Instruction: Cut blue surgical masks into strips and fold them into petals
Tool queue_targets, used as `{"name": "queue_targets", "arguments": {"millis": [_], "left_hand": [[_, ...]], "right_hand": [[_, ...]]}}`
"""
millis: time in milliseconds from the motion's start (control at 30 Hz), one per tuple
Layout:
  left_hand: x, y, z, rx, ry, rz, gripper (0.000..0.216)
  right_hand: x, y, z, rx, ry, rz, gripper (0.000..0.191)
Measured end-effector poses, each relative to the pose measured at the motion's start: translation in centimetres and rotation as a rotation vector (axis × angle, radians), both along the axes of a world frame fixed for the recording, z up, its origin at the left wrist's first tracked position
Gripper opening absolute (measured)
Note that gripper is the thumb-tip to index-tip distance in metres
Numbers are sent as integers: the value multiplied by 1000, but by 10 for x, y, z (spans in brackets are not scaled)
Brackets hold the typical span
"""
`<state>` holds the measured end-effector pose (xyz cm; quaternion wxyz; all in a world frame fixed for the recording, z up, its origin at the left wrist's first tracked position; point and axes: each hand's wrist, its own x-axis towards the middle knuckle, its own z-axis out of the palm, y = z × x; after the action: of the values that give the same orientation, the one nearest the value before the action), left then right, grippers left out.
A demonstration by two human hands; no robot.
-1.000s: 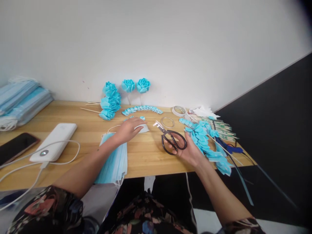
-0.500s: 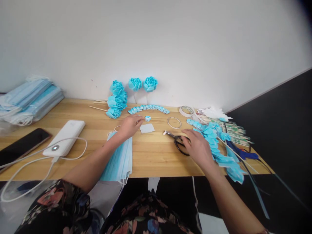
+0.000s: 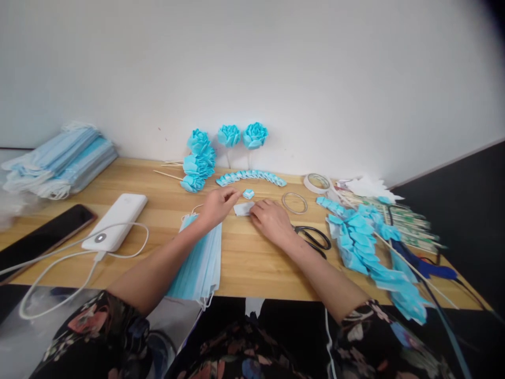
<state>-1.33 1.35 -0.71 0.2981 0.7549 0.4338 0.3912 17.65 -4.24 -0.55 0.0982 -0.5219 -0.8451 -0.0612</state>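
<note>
My left hand hovers just left of a small folded blue-and-white piece. Its thumb and forefinger are pinched together; what lies between them, if anything, is too small to make out. My right hand rests with fingers bent together over the right end of a small white rectangular sheet, covering that end. Black-handled scissors lie on the table, partly hidden behind my right wrist. Below my left forearm is a stack of pleated blue face masks.
A curved row of folded blue petals and several blue flowers on sticks are at the back. Tape rolls and a blue petal strip lie right. A power bank, phone and mask packs are left.
My right hand has left the scissors and moved left onto the white sheet. My left hand stays near the small folded piece. The view has shifted slightly.
</note>
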Motion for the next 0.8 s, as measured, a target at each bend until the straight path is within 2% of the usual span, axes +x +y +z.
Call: {"name": "queue_targets", "arguments": {"millis": [67,233,300,367,500,633,700,800], "left_hand": [[1,-2,2,-54,-59,4,39],[5,-10,10,-313,-266,-60,48],[7,-14,13,-444,-311,-100,53],[9,-17,15,-548,-335,-157,57],[13,-20,13,-762,-438,-244,60],[16,-21,9,-949,-623,-322,59],[16,-21,6,-958,-701,-332,50],[16,-20,1,-908,-778,-271,38]], "right_hand": [[3,8,1,-57,146,-38,16],[23,24,7,-346,794,-128,13],[29,25,7,-366,974,-130,16],[31,21,6,-337,1053,-143,18],[28,9,10,-178,928,-144,13],[22,1,14,62,613,27,13],[20,0,14,102,508,123,17],[21,-1,15,131,501,185,20]]}}
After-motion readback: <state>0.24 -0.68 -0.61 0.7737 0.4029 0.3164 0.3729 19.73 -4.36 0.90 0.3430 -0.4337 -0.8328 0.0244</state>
